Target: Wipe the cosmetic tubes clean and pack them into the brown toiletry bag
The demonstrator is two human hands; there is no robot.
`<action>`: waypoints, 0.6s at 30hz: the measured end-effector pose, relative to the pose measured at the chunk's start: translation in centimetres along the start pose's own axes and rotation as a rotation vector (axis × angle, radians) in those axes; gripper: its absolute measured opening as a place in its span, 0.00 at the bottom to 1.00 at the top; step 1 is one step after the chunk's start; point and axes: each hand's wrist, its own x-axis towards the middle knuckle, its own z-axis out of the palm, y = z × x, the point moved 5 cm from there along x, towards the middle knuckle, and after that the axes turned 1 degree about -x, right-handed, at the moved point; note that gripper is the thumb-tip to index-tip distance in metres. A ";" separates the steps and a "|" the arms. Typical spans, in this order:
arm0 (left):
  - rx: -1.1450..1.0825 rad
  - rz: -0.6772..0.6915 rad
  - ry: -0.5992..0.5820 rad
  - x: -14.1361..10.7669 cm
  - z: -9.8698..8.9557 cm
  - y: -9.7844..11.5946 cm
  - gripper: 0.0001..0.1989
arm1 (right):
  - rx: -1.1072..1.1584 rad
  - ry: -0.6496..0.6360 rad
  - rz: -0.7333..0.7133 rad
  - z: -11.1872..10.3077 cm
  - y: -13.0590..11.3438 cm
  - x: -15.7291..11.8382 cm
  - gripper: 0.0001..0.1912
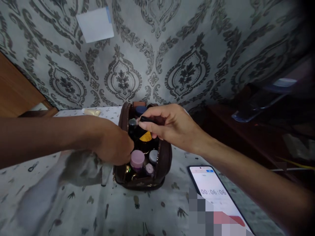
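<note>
A brown zippered cosmetic bag [165, 160] stands unzipped on the patterned cloth, packed with small containers. My right hand [172, 126] is over its far right part, thumb and fingers pinching a small black item [145, 119] whose kind I cannot make out. My left hand [115, 144] is closed at the bag's left rim; its fingertips are hidden. Near it inside the bag sit a pink-lidded jar [137, 158], a grey-white round lid [154, 156] and a pale pink cap [149, 168]. A bottle with a clear grey top [132, 123] and something yellow [146, 136] show below my right hand.
A phone [213, 186] showing a timer lies right of the bag. Left of the bag is a blurred grey-and-white thing [81, 168]. A cream tube [91, 112] lies near the patterned wall, which bears a white paper [95, 25]. Dark furniture [236, 131] stands at right.
</note>
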 end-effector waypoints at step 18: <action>0.132 0.319 -0.431 0.7 -1.8 1.5 0.07 | -0.292 0.015 -0.156 1.1 -1.4 0.8 0.10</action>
